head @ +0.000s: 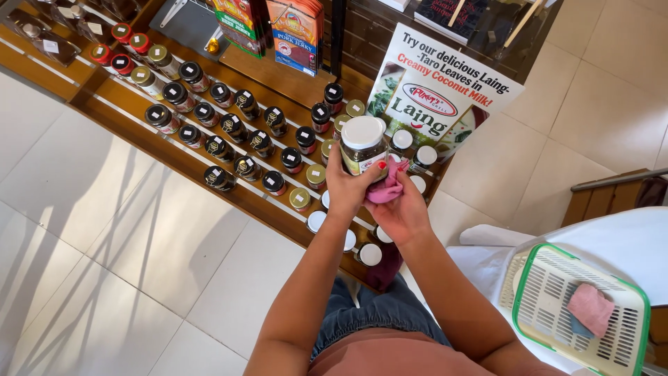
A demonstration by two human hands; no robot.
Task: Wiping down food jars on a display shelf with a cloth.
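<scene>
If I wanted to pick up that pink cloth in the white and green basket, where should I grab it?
Grab the pink cloth at its raised, bunched middle, coming straight down from above. It lies loose on a blue cloth inside the basket, whose green rim and slotted walls stand around it, so the open top is probably the only easy way in.

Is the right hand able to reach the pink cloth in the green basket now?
Probably not at once: the right hand is busy pressing a pink rag against the jar; the basket cloth lies uncovered.
</scene>
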